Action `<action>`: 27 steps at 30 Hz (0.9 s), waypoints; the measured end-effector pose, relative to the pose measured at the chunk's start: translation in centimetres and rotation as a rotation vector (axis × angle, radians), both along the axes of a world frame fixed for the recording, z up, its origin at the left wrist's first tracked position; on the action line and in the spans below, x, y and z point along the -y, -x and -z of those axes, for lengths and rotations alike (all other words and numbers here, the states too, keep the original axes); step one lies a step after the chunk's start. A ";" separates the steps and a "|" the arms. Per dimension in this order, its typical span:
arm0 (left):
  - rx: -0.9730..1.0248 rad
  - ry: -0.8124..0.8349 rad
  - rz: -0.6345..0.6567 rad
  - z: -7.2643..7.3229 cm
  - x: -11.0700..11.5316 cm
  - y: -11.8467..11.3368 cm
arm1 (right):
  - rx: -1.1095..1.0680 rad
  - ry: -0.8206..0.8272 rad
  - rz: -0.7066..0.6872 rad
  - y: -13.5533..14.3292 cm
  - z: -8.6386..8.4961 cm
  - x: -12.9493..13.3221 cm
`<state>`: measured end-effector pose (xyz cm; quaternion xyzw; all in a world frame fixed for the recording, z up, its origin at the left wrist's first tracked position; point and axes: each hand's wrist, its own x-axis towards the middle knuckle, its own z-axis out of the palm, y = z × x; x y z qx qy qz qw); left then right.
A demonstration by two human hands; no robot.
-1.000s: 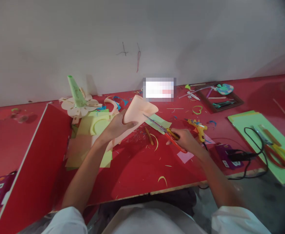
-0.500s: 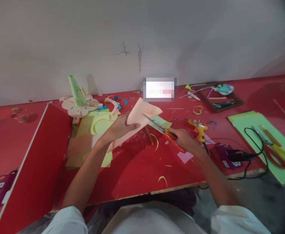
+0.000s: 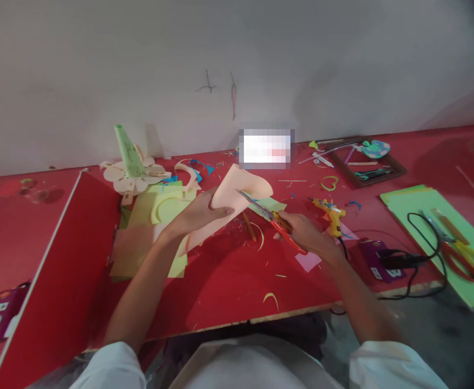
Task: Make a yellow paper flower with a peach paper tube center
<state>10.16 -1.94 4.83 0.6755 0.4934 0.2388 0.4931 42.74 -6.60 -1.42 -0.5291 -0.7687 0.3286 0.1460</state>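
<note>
My left hand (image 3: 200, 212) is closed on a sheet of peach paper (image 3: 232, 189), thumb on top, holding it raised above the red table. The paper's far right edge curls over. In my right hand (image 3: 299, 229) is a pair of scissors (image 3: 281, 226) with red and yellow handles. Their blades cross the right part of the paper and point up and left. Beneath the hands lie a brown stick-like tool (image 3: 249, 227) and a curved yellow paper strip (image 3: 260, 237). Yellow and peach sheets (image 3: 140, 251) lie under my left wrist.
A red upright panel (image 3: 59, 281) stands on the left. Behind it is a paper flower with a green cone (image 3: 128, 154). On the right lie a yellow glue gun (image 3: 333, 219), a purple power box (image 3: 377, 259), black cables, a brown frame (image 3: 358, 181) and green sheets (image 3: 423, 208) bearing another pair of scissors.
The peach paper's right edge curls out further to the right and looks rounder. The scissors and both hands have hardly moved.
</note>
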 end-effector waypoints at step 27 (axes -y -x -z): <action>0.020 0.035 0.095 -0.2 0.0 -0.2 | -0.015 0.031 -0.023 0.0 0.0 0.2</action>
